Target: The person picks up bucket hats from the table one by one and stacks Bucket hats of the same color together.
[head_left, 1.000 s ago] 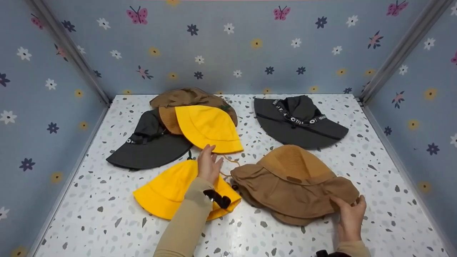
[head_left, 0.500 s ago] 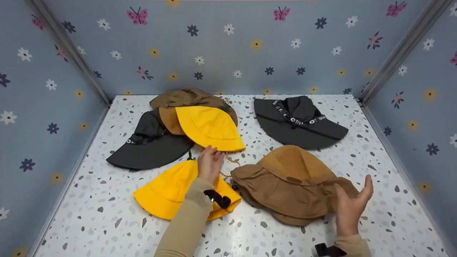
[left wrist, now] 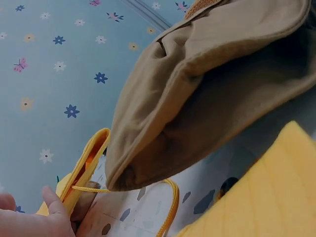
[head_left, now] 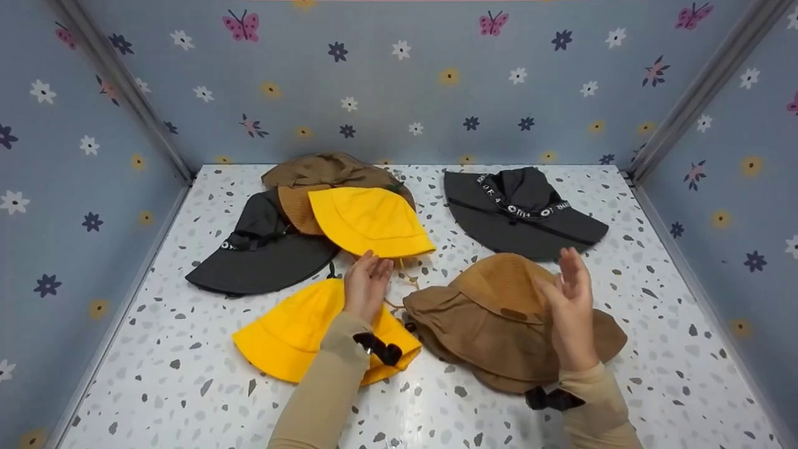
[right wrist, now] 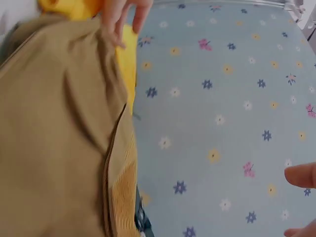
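Hands among the hats: at a speckled white desk [head_left: 661,374] walled by flowered panels [head_left: 399,81], a person's left hand [head_left: 366,290] reaches to the front brim of the far yellow hat [head_left: 374,221], its fingers loosely extended and its thumb apart, with no pinch to be seen; from where I stand, I cannot tell whether the fingertips touch the cloth. That hat sits aslant, apparently because it rests over the tan hat [head_left: 298,212] and the rear brown hat [head_left: 330,169], while its cord [left wrist: 174,207] trails toward the big brown hat [head_left: 486,343] at front right. The left forearm crosses the near yellow hat [head_left: 287,333], which lies directly in the way of that reach. The right hand [head_left: 572,318], released and gripping nothing, hangs above the big brown hat, fingers raised and thumb spread, a pose that seems to leave it free. Crown away from the person, the brown hat rests on the desk with its brim bowed, likely from its own soft cloth. A charcoal hat [head_left: 262,268] lies at left, partly under the cluster, and a banded black hat [head_left: 517,231] lies apart at back right.
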The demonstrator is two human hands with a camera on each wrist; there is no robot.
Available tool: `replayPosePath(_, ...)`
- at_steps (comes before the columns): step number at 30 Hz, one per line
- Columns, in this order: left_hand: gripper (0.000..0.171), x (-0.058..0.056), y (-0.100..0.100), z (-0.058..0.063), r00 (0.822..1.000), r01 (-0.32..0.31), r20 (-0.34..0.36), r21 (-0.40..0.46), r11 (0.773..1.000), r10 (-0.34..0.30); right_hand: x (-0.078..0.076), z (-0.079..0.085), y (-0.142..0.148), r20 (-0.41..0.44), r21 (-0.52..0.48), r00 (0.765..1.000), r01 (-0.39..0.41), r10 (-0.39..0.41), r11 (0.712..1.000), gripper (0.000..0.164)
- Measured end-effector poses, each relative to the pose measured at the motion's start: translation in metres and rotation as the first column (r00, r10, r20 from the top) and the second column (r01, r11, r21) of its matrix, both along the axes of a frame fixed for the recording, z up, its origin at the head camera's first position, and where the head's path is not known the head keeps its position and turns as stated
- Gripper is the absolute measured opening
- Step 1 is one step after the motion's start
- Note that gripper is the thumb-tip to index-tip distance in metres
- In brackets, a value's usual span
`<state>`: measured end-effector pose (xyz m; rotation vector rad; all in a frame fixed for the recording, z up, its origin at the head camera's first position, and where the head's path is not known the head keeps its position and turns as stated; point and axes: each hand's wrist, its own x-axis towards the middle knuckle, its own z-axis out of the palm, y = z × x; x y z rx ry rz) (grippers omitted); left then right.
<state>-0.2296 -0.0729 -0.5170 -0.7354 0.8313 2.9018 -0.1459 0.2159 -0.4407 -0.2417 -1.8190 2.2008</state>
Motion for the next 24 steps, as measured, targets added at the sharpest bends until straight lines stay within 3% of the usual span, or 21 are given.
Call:
replayPosePath(3,0.053,0.001,0.000,0.003,1.000,-0.002,0.003,0.004,1.000,0.002,-0.012,0.003,-0.012,0.064,-0.090,0.992,-0.101,0.107,0.991,0.072)
replayPosePath(7,0.053,0.006,0.001,0.006,1.000,0.019,-0.019,0.006,1.000,-0.019,-0.030,0.003,-0.025,0.107,-0.201,0.967,-0.205,0.230,0.958,0.069)
replayPosePath(14,0.055,0.014,0.008,0.017,0.998,0.060,-0.018,0.038,0.997,-0.059,-0.063,-0.007,-0.047,0.210,-0.334,0.903,-0.295,0.375,0.895,0.069)
replayPosePath(19,0.053,0.018,0.013,0.022,0.999,0.047,-0.004,0.070,0.996,-0.046,-0.082,-0.016,-0.066,0.255,-0.310,0.872,-0.334,0.417,0.890,0.076)
replayPosePath(24,0.051,0.022,0.019,0.025,0.999,0.034,0.005,0.032,0.999,-0.034,-0.089,-0.019,-0.082,0.288,-0.350,0.869,-0.294,0.401,0.889,0.080)
